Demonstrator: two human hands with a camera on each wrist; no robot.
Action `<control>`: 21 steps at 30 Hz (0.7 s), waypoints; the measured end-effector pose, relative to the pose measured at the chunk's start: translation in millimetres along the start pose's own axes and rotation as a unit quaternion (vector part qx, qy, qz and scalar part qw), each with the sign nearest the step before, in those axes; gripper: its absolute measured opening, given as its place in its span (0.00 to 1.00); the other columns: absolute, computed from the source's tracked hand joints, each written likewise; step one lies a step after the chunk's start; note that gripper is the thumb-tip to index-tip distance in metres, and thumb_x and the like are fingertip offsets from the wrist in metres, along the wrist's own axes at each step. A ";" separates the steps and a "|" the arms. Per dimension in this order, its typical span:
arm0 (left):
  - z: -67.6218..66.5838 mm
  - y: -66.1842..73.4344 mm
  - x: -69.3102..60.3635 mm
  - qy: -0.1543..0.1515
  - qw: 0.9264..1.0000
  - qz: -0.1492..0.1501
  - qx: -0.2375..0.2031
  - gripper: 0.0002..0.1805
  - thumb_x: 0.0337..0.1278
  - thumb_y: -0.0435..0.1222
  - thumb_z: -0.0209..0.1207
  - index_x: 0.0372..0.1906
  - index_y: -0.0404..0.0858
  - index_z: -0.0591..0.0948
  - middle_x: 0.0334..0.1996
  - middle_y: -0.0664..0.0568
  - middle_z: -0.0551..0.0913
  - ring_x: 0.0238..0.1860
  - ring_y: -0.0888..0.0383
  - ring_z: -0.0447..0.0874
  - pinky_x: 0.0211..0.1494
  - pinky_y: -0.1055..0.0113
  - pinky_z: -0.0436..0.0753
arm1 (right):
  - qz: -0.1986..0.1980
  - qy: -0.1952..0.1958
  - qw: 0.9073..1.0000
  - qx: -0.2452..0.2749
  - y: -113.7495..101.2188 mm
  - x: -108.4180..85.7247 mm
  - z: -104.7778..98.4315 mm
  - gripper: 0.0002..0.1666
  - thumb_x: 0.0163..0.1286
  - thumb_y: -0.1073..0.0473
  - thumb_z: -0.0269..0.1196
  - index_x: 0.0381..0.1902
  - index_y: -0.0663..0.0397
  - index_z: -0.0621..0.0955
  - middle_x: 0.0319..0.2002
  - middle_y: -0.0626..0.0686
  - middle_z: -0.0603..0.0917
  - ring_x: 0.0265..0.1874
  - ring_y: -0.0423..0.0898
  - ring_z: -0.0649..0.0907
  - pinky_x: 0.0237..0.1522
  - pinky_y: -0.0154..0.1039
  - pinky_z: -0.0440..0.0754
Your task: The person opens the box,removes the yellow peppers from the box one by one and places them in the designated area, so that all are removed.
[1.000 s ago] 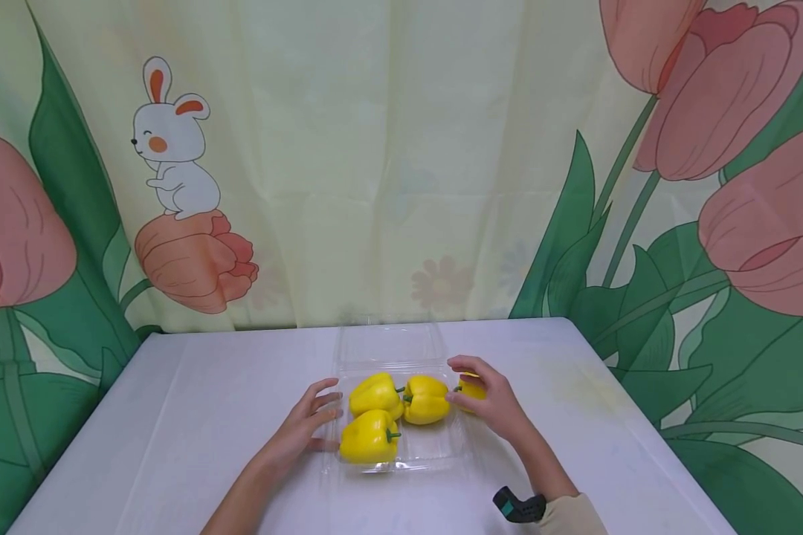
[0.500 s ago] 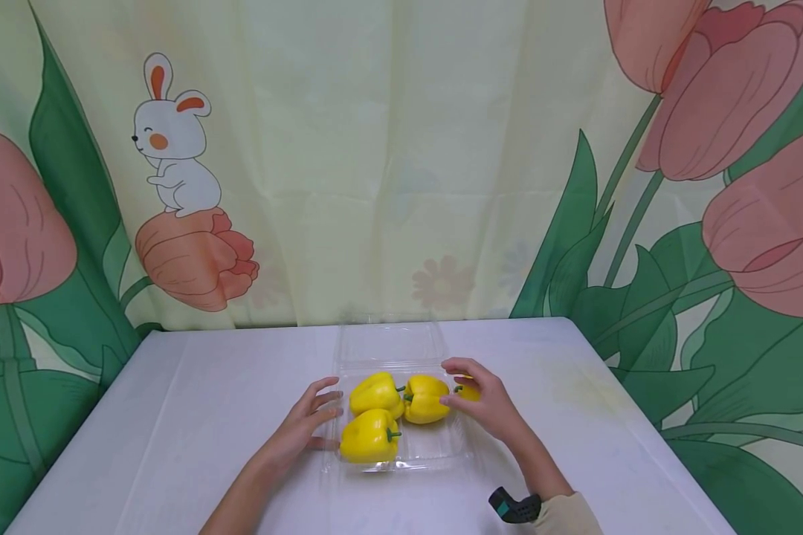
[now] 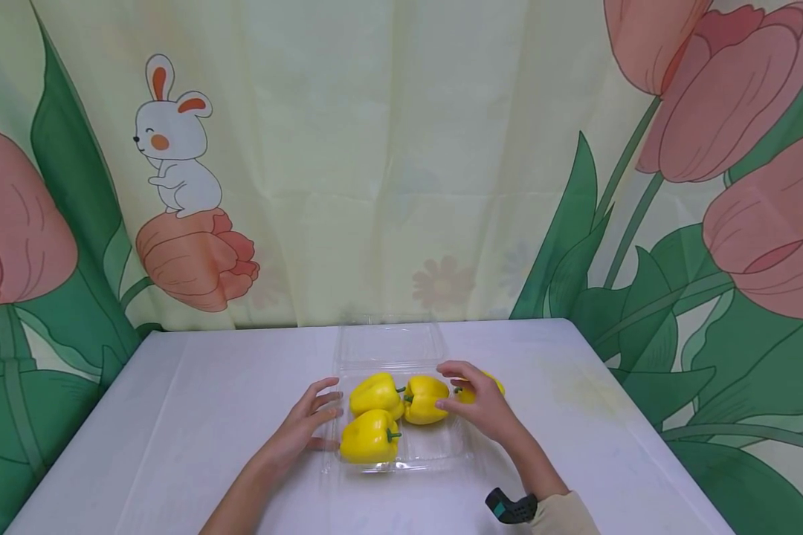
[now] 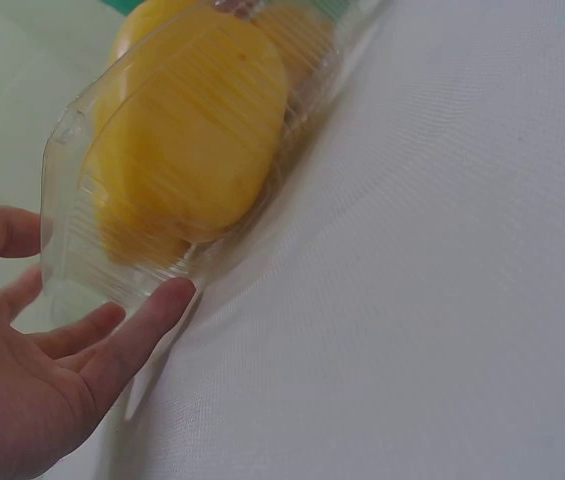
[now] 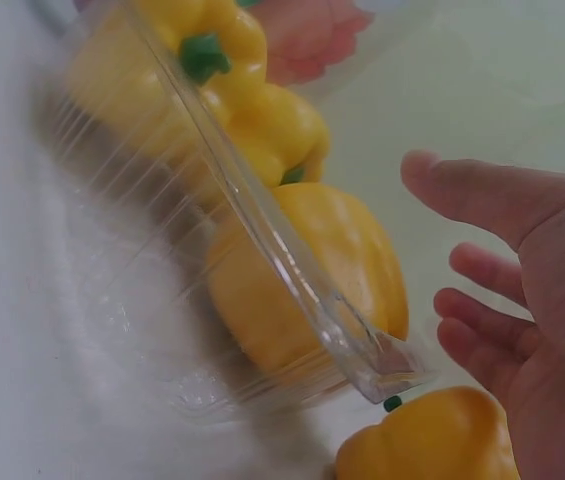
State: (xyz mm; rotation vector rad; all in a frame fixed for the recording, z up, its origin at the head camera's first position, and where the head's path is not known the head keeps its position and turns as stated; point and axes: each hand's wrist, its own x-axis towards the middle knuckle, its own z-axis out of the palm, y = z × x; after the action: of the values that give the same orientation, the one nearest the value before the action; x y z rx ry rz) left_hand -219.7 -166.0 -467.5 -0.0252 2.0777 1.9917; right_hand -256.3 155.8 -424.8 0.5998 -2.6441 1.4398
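A clear plastic box lies with its lid folded back, holding three yellow peppers: back left, back right and front left. My left hand touches the box's left side with spread fingers; the left wrist view shows its fingertips at the clear wall. By the right wall, my right hand hovers with parted, slightly bent fingers and nothing between them. A fourth pepper lies outside the box, beside that hand and partly hidden behind it in the head view.
A white cloth covers the table, whose back edge meets a curtain printed with a rabbit and tulips. A black band with a device sits at the right wrist near the beige sleeve.
My right hand has shifted a little left toward the box, and more of the outside pepper shows behind it. My left hand and the three peppers in the box have stayed in place.
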 end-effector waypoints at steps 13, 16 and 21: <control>0.1 -0.3 0.4 0.001 1.000 0.001 0.003 0.29 0.69 0.39 0.51 0.72 0.52 0.59 0.72 0.41 0.62 0.65 0.41 0.69 0.44 0.53 0.87 | 0.006 -0.010 1.000 0.002 3.5 2.4 5.0 0.31 0.54 0.57 0.74 0.57 0.46 0.77 0.57 0.48 0.80 0.58 0.50 0.79 0.61 0.51 0.77; 0.6 0.2 0.3 0.003 1.000 0.001 0.003 0.29 0.69 0.39 0.51 0.72 0.52 0.59 0.72 0.41 0.62 0.65 0.42 0.69 0.44 0.53 0.87 | 0.004 -0.012 1.000 0.000 3.5 2.7 6.4 0.31 0.54 0.56 0.74 0.57 0.47 0.77 0.56 0.48 0.80 0.58 0.50 0.79 0.61 0.52 0.77; 0.9 0.6 0.2 0.005 1.000 -0.001 0.002 0.29 0.68 0.39 0.51 0.71 0.53 0.59 0.72 0.42 0.62 0.65 0.42 0.69 0.44 0.54 0.87 | 0.003 -0.017 1.000 -0.002 2.5 2.6 7.2 0.31 0.54 0.56 0.74 0.56 0.45 0.78 0.56 0.48 0.81 0.57 0.51 0.79 0.61 0.53 0.77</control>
State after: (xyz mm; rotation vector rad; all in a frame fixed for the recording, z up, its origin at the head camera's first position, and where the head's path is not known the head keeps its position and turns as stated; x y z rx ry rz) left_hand -219.8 -165.0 -466.9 -0.0364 2.0870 1.9888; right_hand -258.7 150.3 -430.1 0.6214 -2.6765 1.4383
